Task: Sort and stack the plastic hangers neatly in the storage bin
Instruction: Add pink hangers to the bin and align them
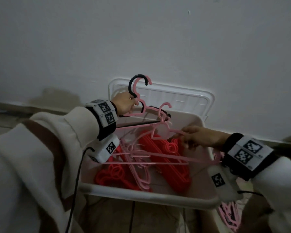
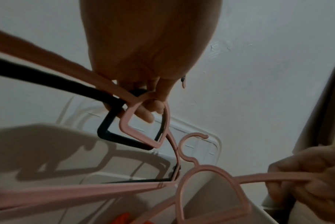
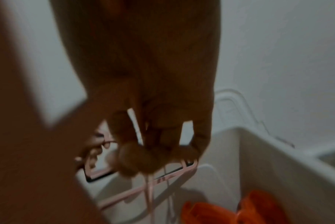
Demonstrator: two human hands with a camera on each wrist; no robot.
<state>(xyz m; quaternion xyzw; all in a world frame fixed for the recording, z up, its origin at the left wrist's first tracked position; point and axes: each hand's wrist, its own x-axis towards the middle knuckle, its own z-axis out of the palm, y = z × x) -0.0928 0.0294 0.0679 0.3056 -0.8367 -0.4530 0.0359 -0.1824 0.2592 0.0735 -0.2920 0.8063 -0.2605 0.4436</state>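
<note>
My left hand (image 1: pixel 124 105) grips a black hanger (image 1: pixel 138 86) and a pink hanger (image 2: pixel 143 121) together at their necks above the storage bin (image 1: pixel 148 197). My right hand (image 1: pixel 200 137) pinches the shoulder of another pink hanger (image 1: pixel 160 132), whose hook sits near the held pair. I worry it could snag them, or the loose pink hangers (image 1: pixel 141 158) and red hangers (image 1: pixel 168 158) piled below.

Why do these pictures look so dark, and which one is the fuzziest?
Head view: dim room, but the red hangers stay sharp. Left wrist view: clearer, with a hand-shaped shadow on the bin. Right wrist view: fuzziest, the right hand smeared and dark.
</note>
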